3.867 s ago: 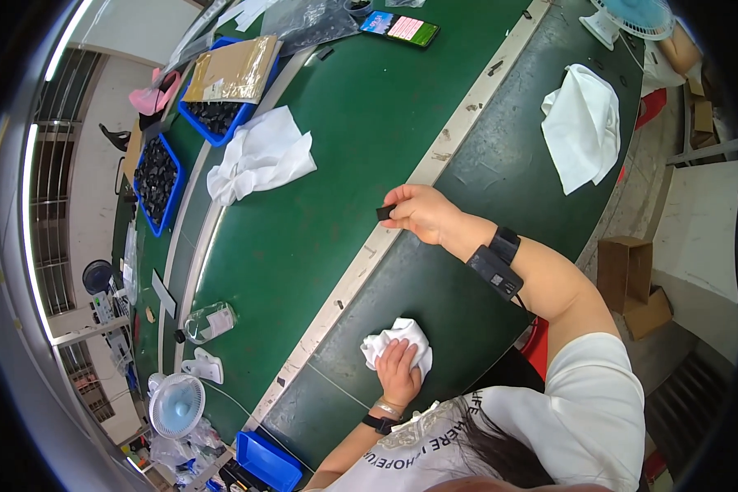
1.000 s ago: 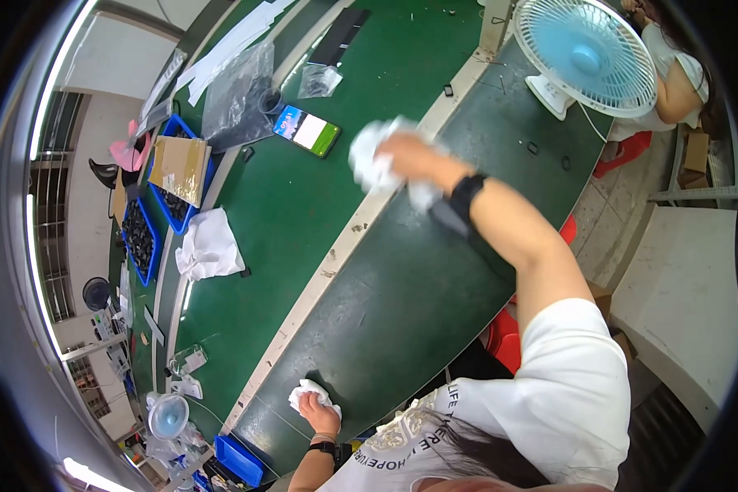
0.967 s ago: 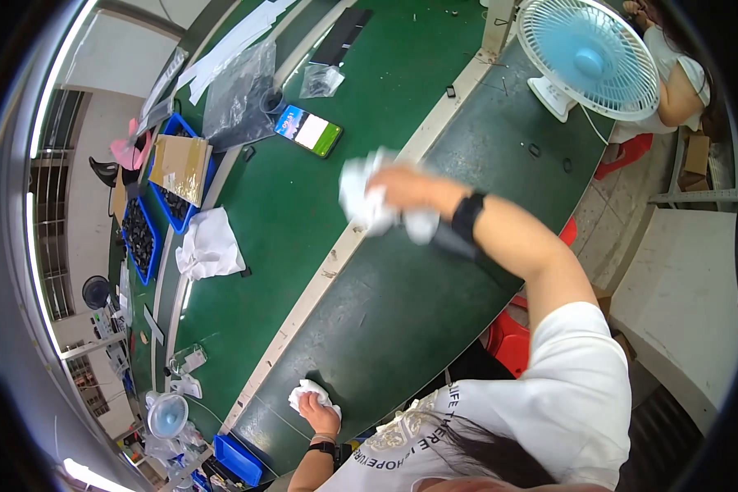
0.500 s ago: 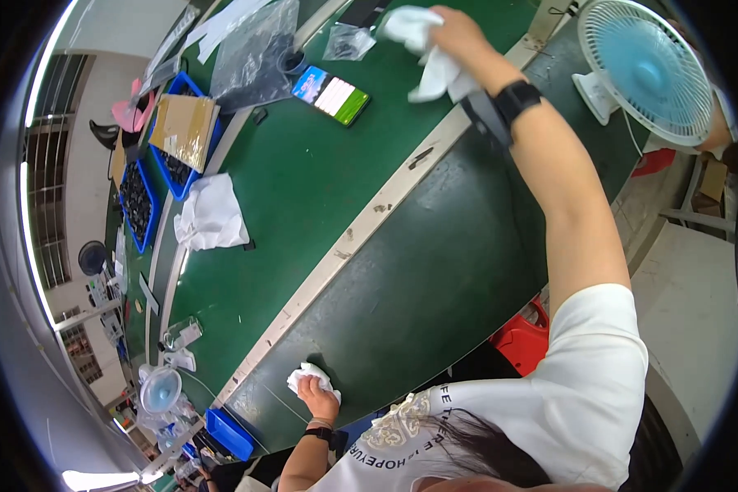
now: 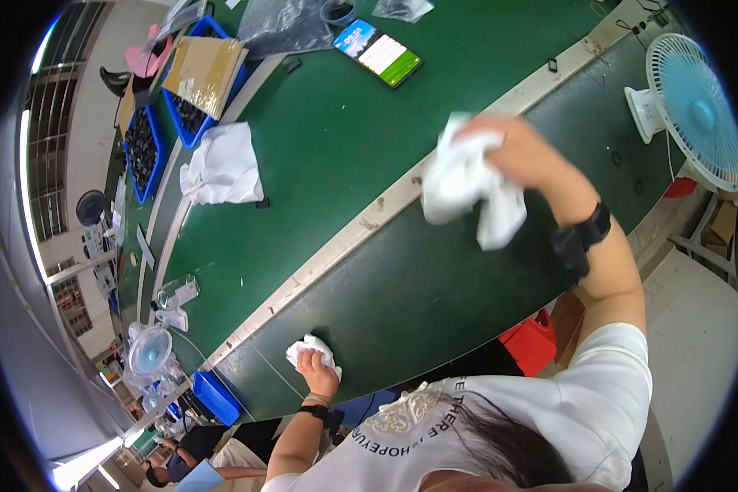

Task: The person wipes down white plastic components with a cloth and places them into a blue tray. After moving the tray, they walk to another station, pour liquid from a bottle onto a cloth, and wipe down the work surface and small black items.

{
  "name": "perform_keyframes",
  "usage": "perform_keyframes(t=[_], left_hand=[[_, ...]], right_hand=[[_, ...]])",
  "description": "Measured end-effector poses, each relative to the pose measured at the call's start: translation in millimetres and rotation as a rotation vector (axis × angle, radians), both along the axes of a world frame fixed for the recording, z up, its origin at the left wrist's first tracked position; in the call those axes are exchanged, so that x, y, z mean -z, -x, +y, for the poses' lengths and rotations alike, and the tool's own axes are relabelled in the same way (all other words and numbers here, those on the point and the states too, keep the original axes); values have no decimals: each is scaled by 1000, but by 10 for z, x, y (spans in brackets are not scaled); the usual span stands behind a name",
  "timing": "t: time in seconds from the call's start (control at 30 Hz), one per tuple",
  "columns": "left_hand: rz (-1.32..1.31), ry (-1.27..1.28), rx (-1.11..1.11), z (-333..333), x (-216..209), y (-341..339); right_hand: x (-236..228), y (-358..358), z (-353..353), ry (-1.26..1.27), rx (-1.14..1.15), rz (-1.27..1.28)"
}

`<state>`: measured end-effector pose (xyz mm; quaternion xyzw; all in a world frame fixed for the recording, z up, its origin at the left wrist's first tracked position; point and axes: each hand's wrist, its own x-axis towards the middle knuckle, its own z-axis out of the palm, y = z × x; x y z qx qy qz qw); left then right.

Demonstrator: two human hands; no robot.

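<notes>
My right hand [image 5: 521, 152] grips a large crumpled white cloth [image 5: 466, 182] and presses it on the dark green near strip of the long table [image 5: 435, 279], right beside the pale dividing rail [image 5: 361, 230]. A black band sits on that wrist. My left hand [image 5: 318, 371] rests near the table's front edge at the lower left, closed over a small white cloth wad [image 5: 307, 349].
A second white cloth [image 5: 221, 164] lies on the bright green belt. Blue trays [image 5: 168, 123] with dark parts, a brown cardboard sheet [image 5: 205, 70], a phone-like device [image 5: 379, 54] and plastic bags [image 5: 283, 25] sit at the far side. A fan [image 5: 689, 107] stands at the right.
My right hand has swept the large cloth back from the far end of the table toward me along the rail. My left hand has stayed near the front edge on its small wad.
</notes>
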<state>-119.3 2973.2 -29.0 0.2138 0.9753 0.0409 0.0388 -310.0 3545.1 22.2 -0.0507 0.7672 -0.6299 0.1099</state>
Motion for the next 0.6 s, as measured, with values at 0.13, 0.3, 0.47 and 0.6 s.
perform_keyframes(t=[0.13, 0.3, 0.47, 0.6], left_hand=[[16, -26, 3, -22, 77, 31], [24, -42, 21, -69, 60, -7], [60, -87, 59, -60, 81, 92], [91, -132, 30, -56, 141, 33]], right_hand=[[51, 418, -30, 163, 380, -35], [276, 1206, -1049, -60, 245, 271], [890, 1018, -2206, -808, 335, 433], [259, -167, -3302, 208, -672, -87]])
